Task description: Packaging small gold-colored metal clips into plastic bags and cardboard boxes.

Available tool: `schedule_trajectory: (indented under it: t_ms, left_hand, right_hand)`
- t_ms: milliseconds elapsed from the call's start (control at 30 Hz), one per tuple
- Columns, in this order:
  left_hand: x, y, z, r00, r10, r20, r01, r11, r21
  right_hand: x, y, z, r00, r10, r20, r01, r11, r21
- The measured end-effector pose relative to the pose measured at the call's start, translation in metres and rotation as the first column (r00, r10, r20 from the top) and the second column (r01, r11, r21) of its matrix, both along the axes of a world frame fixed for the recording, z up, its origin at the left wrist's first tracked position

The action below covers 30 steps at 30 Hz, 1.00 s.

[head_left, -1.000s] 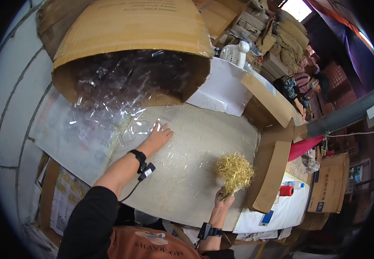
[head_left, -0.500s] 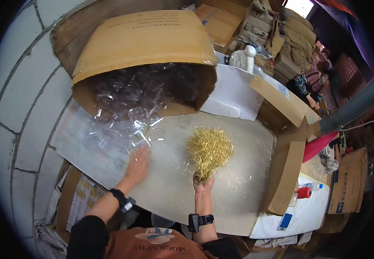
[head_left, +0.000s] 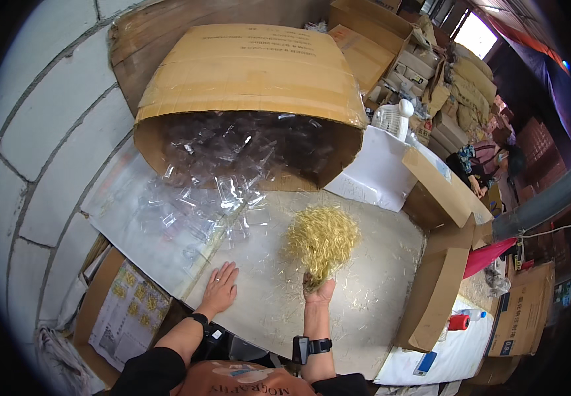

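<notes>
My left hand (head_left: pixel 219 288) lies open on the pale tabletop (head_left: pixel 265 310), fingers stretched out and nothing in it. A heap of thin gold-coloured metal pieces (head_left: pixel 323 239) rests right of the table's middle. At the heap's near edge, my right hand (head_left: pixel 320 291) is closed around something dull gold that I cannot make out; its fingers are partly hidden. Beyond my left hand, clear plastic cases (head_left: pixel 193 204) spill from a large cardboard box (head_left: pixel 252 72) lying on its side.
Cardboard walls (head_left: pixel 434 300) edge the table at right, with a red can (head_left: pixel 458 322) and a blue phone-like object (head_left: pixel 425 363) past them. A white fan (head_left: pixel 393 119) stands at the back. At lower left is an open carton (head_left: pixel 127 317). Another person (head_left: pixel 480 168) sits at far right.
My left hand has drawn back from the plastic cases toward me and now rests flat. My right hand stays at the heap's near edge. The view has shifted a little.
</notes>
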<state>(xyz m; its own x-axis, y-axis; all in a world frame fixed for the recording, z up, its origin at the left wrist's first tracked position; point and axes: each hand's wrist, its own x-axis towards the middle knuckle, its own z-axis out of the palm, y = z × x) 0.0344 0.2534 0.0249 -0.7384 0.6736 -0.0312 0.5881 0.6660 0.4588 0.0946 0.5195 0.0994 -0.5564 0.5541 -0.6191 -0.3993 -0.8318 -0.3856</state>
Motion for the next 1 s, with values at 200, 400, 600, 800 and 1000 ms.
schedule_trajectory:
  t_ms: [200,400,600,800,1000]
  left_hand:
    - [-0.005,0.008,-0.003,1.000,-0.011,-0.022,0.011,1.000,0.015]
    - [-0.003,0.004,0.008,1.000,-0.013,-0.022,0.013,1.000,0.011]
    - [-0.006,0.007,0.005,1.000,-0.016,-0.011,0.016,1.000,0.013]
    - [-0.006,0.008,0.010,1.000,-0.028,-0.011,0.028,1.000,0.007]
    - [-0.004,0.007,0.009,1.000,-0.018,-0.002,0.018,1.000,-0.003]
  right_hand:
    - [0.030,0.047,-0.008,0.999,-0.047,-0.008,0.047,0.999,0.005]
    - [0.098,0.110,-0.028,0.984,-0.161,-0.071,0.173,0.959,0.223]
    - [0.134,0.170,-0.041,0.935,-0.262,0.239,0.119,0.866,0.486]
    - [0.147,0.180,-0.041,0.914,-0.367,0.170,0.254,0.848,0.466]
    - [0.126,0.178,0.016,0.719,-0.488,0.495,-0.059,0.667,0.742]
